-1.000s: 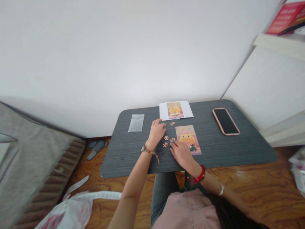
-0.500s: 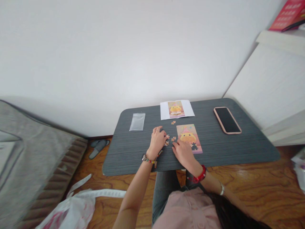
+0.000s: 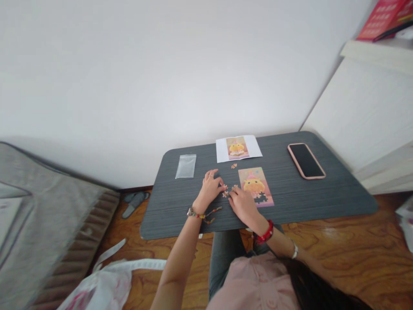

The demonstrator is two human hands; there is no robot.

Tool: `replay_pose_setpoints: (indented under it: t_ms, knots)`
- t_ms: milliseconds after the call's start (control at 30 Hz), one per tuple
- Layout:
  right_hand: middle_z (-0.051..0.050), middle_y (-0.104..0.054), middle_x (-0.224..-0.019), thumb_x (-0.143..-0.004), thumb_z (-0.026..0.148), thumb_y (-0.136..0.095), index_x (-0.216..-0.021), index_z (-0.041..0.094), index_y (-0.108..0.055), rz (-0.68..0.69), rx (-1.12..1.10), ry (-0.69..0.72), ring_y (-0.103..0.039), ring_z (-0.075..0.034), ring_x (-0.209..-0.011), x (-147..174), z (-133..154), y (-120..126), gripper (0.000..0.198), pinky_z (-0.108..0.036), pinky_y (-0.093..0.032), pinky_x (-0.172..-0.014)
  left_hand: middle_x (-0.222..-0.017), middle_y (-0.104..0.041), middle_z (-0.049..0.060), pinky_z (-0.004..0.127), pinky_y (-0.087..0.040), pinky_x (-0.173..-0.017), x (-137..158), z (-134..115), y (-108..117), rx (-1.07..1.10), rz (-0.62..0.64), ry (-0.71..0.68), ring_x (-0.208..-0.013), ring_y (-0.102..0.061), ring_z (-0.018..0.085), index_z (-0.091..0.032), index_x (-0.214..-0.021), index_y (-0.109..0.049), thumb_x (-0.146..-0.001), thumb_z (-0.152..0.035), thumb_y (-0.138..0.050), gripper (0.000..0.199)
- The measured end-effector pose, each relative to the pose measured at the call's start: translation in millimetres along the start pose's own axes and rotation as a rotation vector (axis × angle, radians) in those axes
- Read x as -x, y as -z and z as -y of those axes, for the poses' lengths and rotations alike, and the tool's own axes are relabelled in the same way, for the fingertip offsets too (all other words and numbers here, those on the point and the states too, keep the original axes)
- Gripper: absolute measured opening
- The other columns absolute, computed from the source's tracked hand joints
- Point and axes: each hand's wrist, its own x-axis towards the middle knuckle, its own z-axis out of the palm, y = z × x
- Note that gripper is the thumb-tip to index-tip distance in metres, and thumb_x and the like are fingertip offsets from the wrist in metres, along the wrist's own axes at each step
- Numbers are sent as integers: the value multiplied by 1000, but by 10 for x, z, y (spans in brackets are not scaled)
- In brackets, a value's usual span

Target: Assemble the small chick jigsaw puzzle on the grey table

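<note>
A jigsaw puzzle (image 3: 254, 184) with a yellow cartoon animal lies on the table, mostly assembled, with a dark gap in its lower part. Left of it, my left hand (image 3: 209, 189) has its thumb and index finger closed at a small puzzle piece (image 3: 226, 187). Another loose piece (image 3: 225, 194) is just below those fingertips. My right hand (image 3: 244, 206) rests at the puzzle's left edge, fingers bent down and pressed to a piece (image 3: 235, 187) that they partly cover. Farther back, one more loose piece (image 3: 234, 165) lies alone.
Behind the puzzle is a white sheet (image 3: 221, 150) printed with the same picture. A clear plastic bag (image 3: 186, 166) lies at the table's left, a phone in a pink case (image 3: 306, 161) at its right. The dark table (image 3: 174, 215) stands against a white wall.
My right hand has shifted left and slightly up, onto the piece beside the puzzle. My left hand remains by the loose pieces, its wrist moved a little left. The view has shifted slightly.
</note>
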Motion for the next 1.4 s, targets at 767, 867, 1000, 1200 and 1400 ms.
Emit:
replay_pose_setpoints:
  t_ms: [767,867,1000,1200,1400]
  knots:
    - [-14,-58,-101,-88,19,-38,-113,11,-54,6,-54,-8,-56,-21,-89,-9,173,-117,30,-33,-44,-78,-134,-35,10,48,-28,-103,150,12,1,-11,3,-37,-128,-26,28,-17,-80,-62,-78,-25,-58,9]
    - [-14,-57,-103,-89,18,-37,-116,11,-51,4,-66,-31,-57,-20,-88,-11,195,-130,31,-32,-44,-79,-135,-35,11,48,-29,-102,211,38,-1,-2,-21,-31,-128,-26,28,-17,-79,-61,-78,-26,-58,10]
    - [-13,-57,-99,-90,17,-36,-115,12,-51,19,-71,-52,-57,-20,-88,-38,221,-128,30,-31,-44,-79,-136,-34,10,49,-31,-101,286,69,0,9,-66,-7,-128,-25,28,-18,-79,-61,-77,-27,-58,10]
    - [-11,-56,-97,-90,18,-38,-108,13,-52,-14,-77,-48,-56,-19,-87,-81,259,-175,24,-29,-43,-79,-135,-35,11,48,-30,-102,363,75,-4,5,-110,18,-127,-27,29,-18,-77,-60,-76,-26,-59,8]
    - [-9,-57,-94,-91,20,-39,-99,15,-56,-18,-64,-52,-56,-18,-86,-137,278,-209,20,-28,-42,-75,-134,-35,12,47,-30,-103,477,82,-48,-11,-142,62,-126,-29,29,-16,-79,-60,-75,-24,-61,8]
